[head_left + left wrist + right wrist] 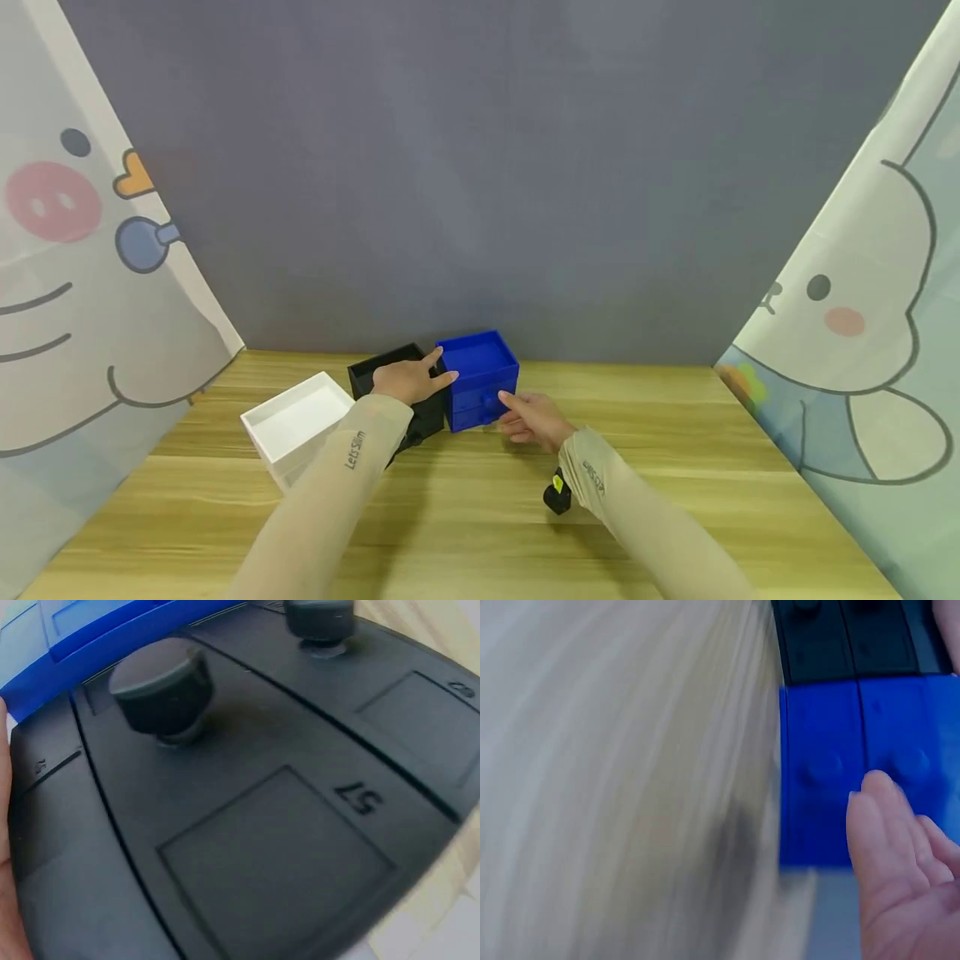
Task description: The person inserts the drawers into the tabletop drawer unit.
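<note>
A blue drawer box point(477, 354) with an open tray top stands at the back, turned slightly, its round knobs facing front. My left hand point(405, 382) reaches over a black drawer box point(429, 415) on its left, index finger and thumb extended at the blue box's left edge. The left wrist view shows the black drawer fronts close up, with a round knob point(161, 690) and the marking 57. Beside the blue knobs is my right hand point(536, 419), its fingers extended or loosely bent; in the right wrist view its fingertips point(877, 784) overlap the drawer front, contact unclear.
A white box point(296, 417) with an open tray top stands left of the black one, partly behind my left sleeve. The dark grey backdrop point(480, 183) rises behind the boxes. Printed curtains point(862, 358) flank the wooden table point(465, 533).
</note>
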A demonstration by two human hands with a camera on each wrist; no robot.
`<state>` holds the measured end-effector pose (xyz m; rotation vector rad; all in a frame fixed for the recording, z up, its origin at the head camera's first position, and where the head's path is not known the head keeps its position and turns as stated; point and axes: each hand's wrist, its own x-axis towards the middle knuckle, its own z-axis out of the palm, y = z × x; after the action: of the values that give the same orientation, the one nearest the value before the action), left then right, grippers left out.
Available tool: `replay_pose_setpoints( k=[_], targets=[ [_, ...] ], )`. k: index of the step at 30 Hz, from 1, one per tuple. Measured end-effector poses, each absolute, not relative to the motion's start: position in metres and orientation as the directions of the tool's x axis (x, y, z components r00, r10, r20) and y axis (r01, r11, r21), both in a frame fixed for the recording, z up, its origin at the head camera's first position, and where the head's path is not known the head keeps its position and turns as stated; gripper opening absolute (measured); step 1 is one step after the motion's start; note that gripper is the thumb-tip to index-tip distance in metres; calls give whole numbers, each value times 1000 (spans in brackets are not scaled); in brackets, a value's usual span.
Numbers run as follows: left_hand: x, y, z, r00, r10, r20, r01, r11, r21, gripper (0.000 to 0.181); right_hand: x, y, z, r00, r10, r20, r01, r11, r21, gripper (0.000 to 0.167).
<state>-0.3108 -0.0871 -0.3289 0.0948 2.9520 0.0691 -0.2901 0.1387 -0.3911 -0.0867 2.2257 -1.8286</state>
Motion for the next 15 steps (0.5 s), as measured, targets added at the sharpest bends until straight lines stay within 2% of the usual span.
replay_pose_setpoints(
  k=[5, 8, 12, 15],
  targets=[
    [-310, -109, -327, -979, 140, -148, 133, 990, 57, 73, -282, 181, -368, -982, -182, -60, -2, 326, -945, 59],
    [-300, -131, -323, -977, 196, -83, 191, 980, 61, 70, -272, 218, -359, -979, -202, -4, -77, 390, -918, 62],
    [-280, -157, -313, -950, 293, 106, 298, 954, 31, 64, -254, 266, -348, -970, -219, 104, -204, 505, -839, 64],
    [-265, -175, -306, -875, 390, 287, 396, 917, -38, 57, -242, 293, -340, -955, -221, 196, -290, 585, -758, 71]
  ],
)
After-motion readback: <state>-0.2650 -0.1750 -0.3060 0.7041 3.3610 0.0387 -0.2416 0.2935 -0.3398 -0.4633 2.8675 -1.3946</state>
